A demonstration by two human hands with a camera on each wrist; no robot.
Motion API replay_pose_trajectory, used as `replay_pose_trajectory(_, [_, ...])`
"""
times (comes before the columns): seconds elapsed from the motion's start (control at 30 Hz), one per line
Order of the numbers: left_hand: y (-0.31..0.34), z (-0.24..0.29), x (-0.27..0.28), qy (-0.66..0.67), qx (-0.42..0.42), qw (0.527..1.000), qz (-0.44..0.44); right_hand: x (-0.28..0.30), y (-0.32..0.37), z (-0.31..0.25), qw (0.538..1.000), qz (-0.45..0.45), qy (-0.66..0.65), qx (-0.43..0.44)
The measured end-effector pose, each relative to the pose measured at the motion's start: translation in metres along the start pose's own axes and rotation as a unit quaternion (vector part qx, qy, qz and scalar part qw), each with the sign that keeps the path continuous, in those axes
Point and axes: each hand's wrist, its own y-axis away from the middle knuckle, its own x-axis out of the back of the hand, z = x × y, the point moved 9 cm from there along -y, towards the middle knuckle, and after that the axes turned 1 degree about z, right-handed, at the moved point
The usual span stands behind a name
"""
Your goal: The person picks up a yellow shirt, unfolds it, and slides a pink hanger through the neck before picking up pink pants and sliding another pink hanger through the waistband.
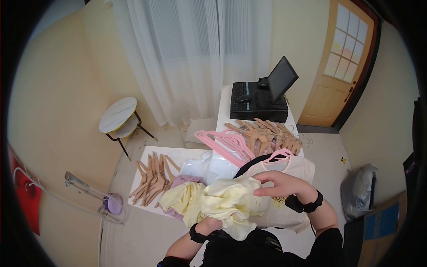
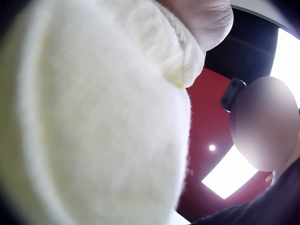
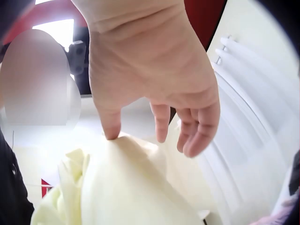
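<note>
Starting with the head view: pale yellow garment (image 1: 227, 202), bunched, lying under the fingertips of the right hand (image 1: 284, 183) and draped over the left hand (image 1: 212, 224), whose fingers are buried in the cloth, so their state cannot be told. Beyond the right fingers: cream garment (image 1: 298, 171) on a pink hanger (image 1: 278, 155), loose pink hangers (image 1: 224, 142), tan hangers (image 1: 267, 133).

Left wrist view: yellow knit fills the frame (image 2: 93, 122); one bare part of the hand shows at the top (image 2: 211, 18), fingers unseen.

Right wrist view: right hand (image 3: 154, 84) above the fabric (image 3: 122, 187). Thumb tip (image 3: 111, 126) touches it. Forefinger points down just beside it, spread from the thumb. Remaining fingers loosely curled, apart from the cloth.
</note>
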Motion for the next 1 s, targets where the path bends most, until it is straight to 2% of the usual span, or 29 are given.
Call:
replay_pose_trajectory(0.03, [0.0,0.007,-0.007,0.024,-0.027,0.999,-0.038,-0.008,-0.001,0.003,0.997,-0.04,-0.069,-0.002])
replay_pose_trajectory(0.17, [0.006,0.008,0.008,0.016,-0.024,0.999,-0.023,-0.014,0.0,0.009,0.992,-0.053,-0.104,-0.044])
replay_pose_trajectory(0.23, [0.013,0.001,0.039,-0.05,0.005,0.996,0.074,-0.001,-0.001,-0.002,0.998,0.032,-0.052,0.002])
replay_pose_trajectory(0.27, [0.014,0.004,0.047,-0.051,0.005,0.996,0.076,-0.001,-0.001,-0.001,0.998,0.03,-0.052,0.003])
replay_pose_trajectory(0.33, [0.018,0.024,0.056,0.03,-0.075,0.995,0.056,0.014,-0.002,0.011,0.989,0.097,-0.107,-0.02])
replay_pose_trajectory(0.37, [0.019,0.026,0.059,0.029,-0.076,0.995,0.058,0.018,-0.003,0.012,0.99,0.115,-0.083,0.013])
replay_pose_trajectory(0.5, [0.016,0.038,0.065,0.063,-0.101,0.989,0.086,0.018,-0.013,0.03,0.987,0.156,-0.039,0.008])
replay_pose_trajectory(0.57, [0.017,0.025,0.077,-0.003,0.011,0.978,0.21,0.011,-0.02,0.03,0.984,0.174,-0.029,0.004])
replay_pose_trajectory(0.6, [0.017,0.024,0.08,-0.004,0.01,0.977,0.212,0.01,-0.022,0.027,0.985,0.172,-0.029,0.005])
replay_pose_trajectory(0.67, [0.011,0.03,0.072,0.07,-0.058,0.989,0.115,0.005,-0.022,0.004,0.982,0.155,0.061,0.093])
replay_pose_trajectory(0.7, [0.01,0.033,0.071,0.069,-0.058,0.989,0.116,0.005,-0.023,0.0,0.979,0.159,0.063,0.115])
replay_pose_trajectory(0.8, [0.002,0.039,0.065,0.122,-0.056,0.987,0.087,0.005,-0.024,0.002,0.981,0.149,0.078,0.099])
replay_pose_trajectory(0.87, [-0.001,0.029,0.088,0.067,-0.013,0.987,0.144,0.002,-0.023,-0.003,0.978,0.141,0.106,0.11])
replay_pose_trajectory(0.9, [-0.005,0.031,0.086,0.067,-0.014,0.987,0.145,-0.001,-0.022,-0.007,0.974,0.134,0.134,0.12])
replay_pose_trajectory(0.93, [-0.009,0.035,0.084,-0.07,0.001,0.984,0.165,-0.002,-0.021,-0.011,0.975,0.133,0.134,0.121])
replay_pose_trajectory(0.97, [-0.011,0.038,0.083,-0.206,0.016,0.961,0.183,-0.009,-0.019,-0.018,0.963,0.121,0.197,0.142])
replay_pose_trajectory(1.0, [-0.011,0.036,0.085,-0.206,0.016,0.961,0.184,-0.016,-0.018,-0.023,0.946,0.107,0.26,0.162])
